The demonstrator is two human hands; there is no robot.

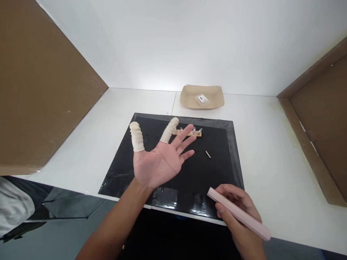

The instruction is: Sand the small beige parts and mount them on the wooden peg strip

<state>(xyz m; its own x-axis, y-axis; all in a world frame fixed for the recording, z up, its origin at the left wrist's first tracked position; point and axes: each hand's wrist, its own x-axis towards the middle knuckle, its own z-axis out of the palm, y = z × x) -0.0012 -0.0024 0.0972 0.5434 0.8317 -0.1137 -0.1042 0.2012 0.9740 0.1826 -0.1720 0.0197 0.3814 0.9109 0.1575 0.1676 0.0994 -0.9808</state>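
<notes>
My left hand (159,162) is held palm up above the black mat (217,173), fingers spread and holding nothing. Cream finger cots (137,137) cover its thumb and index finger. Behind its fingertips lies a small wooden strip (198,134) with several shiny metal hooks or loops, partly hidden by the fingers. A short, thin metal rod (208,154) rests on the mat to the right of the little finger. At the mat's front right corner, my right hand (241,209) is closed around a long, pale pink bar (238,213), tilted with its far end toward the mat.
A brown paper tray (187,99) stands at the back of the white table (271,144), with a small labelled clear plastic case (202,99) in it. Cardboard panels rise at left (48,86) and right (317,144). A white wall (173,43) closes the back.
</notes>
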